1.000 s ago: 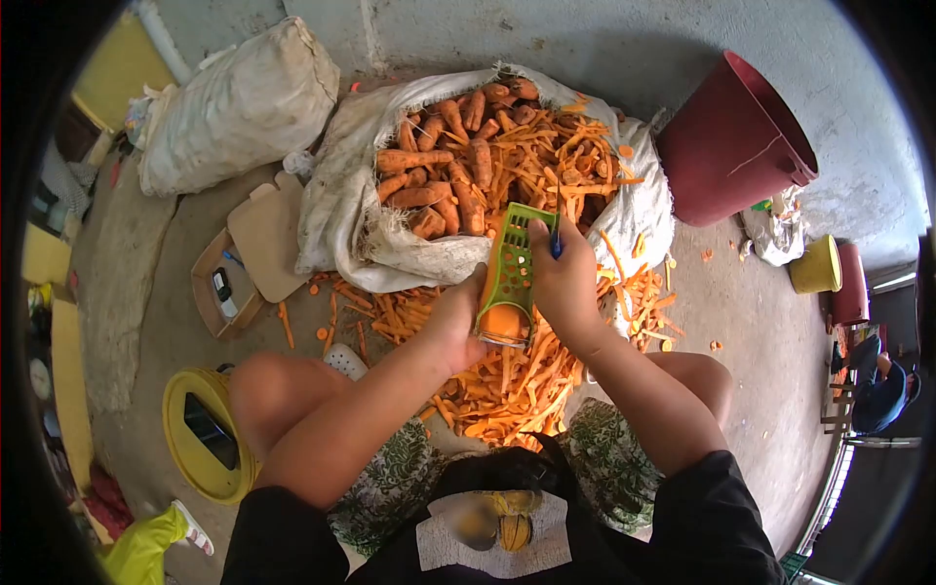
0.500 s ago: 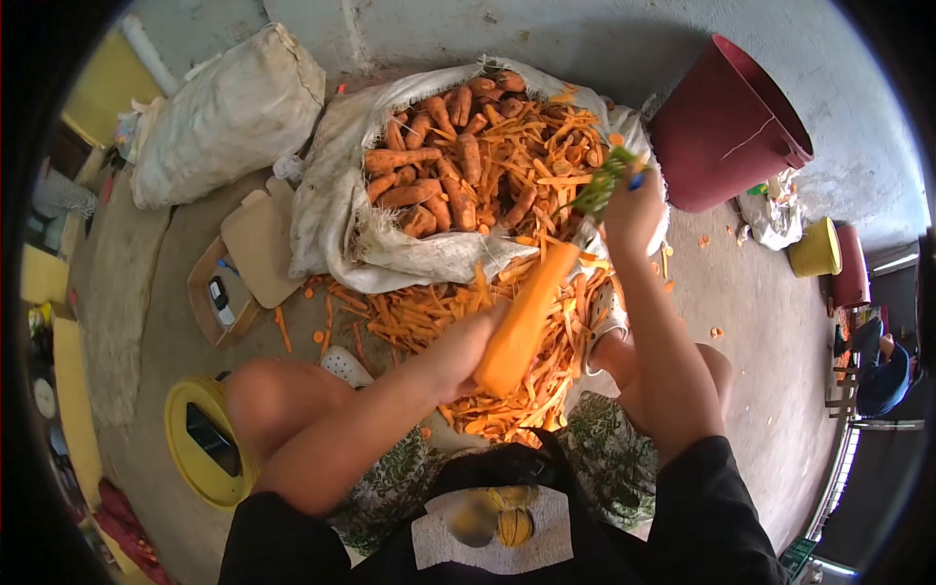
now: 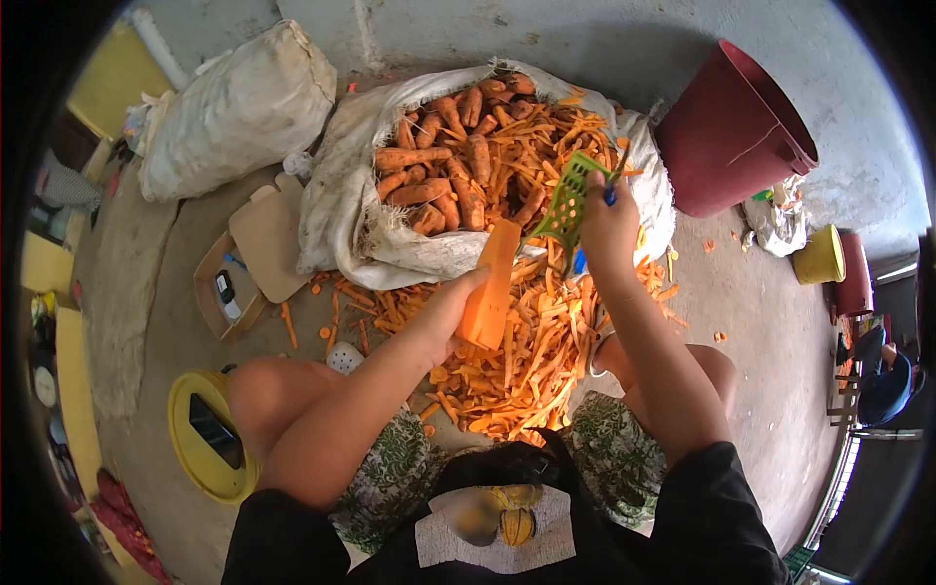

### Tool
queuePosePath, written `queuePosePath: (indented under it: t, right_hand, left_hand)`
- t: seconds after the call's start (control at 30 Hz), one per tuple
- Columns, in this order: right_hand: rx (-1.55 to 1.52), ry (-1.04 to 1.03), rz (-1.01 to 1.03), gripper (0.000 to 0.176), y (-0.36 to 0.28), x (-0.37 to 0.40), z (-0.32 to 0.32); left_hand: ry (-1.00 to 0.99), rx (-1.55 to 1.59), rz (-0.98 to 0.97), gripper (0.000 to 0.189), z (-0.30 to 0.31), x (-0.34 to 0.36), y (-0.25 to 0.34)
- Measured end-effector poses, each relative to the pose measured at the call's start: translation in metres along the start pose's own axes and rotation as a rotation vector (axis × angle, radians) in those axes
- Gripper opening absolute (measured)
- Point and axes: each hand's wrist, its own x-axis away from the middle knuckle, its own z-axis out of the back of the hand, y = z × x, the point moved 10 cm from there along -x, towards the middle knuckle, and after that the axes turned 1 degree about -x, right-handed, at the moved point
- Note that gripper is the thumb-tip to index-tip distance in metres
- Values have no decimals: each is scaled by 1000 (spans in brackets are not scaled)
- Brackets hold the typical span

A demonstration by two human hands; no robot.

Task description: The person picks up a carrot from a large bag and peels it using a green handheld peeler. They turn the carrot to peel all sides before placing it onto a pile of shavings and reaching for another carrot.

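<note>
- Landmark: open sack of white woven plastic, holding rough orange carrots toward its left and thin orange strips toward its right.
- Left hand: fingers wrapped around the lower part of a smooth, flat-faced orange carrot, on the person's side of the sack.
- Right hand: closed around the handle end of a flat green plastic tool with a perforated face, in front of the sack's right half. A blue part shows at the fingers.
- Key relation: carrot's long axis points away from the person, far end tipped slightly right, toward the sack. Tool sits to the right of that end, slanting up and right. Left hand is the nearer, being on the carrot. Whether the tool's lower edge touches the carrot is too small to tell.
- Under and around: loose heap of orange strips on the floor, spilling from the sack's near edge. That edge appears behind the carrot's tip.
- Right of sack: tall maroon plastic bucket.
- Left of sack: open brown cardboard box.
</note>
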Motion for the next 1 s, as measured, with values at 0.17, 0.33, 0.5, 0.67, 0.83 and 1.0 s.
queuePosePath:
  t: [0.17,0.33,0.5,0.67,0.83,1.0]
  right_hand:
    - [99,-145,46,33,-1,22,-24]
    - [109,-169,87,32,-4,27,-27]
    - [-10,-207,7,31,-2,41,-33]
    - [20,-291,-2,29,-2,60,-47]
    - [190,-306,-8,28,-6,66,-49]
    - [242,-257,29,24,-13,67,-44]
  left_hand:
    - [1,-171,-16,37,3,-5,2]
    - [-95,-389,-85,36,-7,-7,9]
    - [-137,90,-130,33,-17,-3,18]
    - [-166,235,-25,31,-30,3,8]
    - [-237,347,20,31,-35,-3,-4]
    - [-150,289,39,38,-32,0,-9]
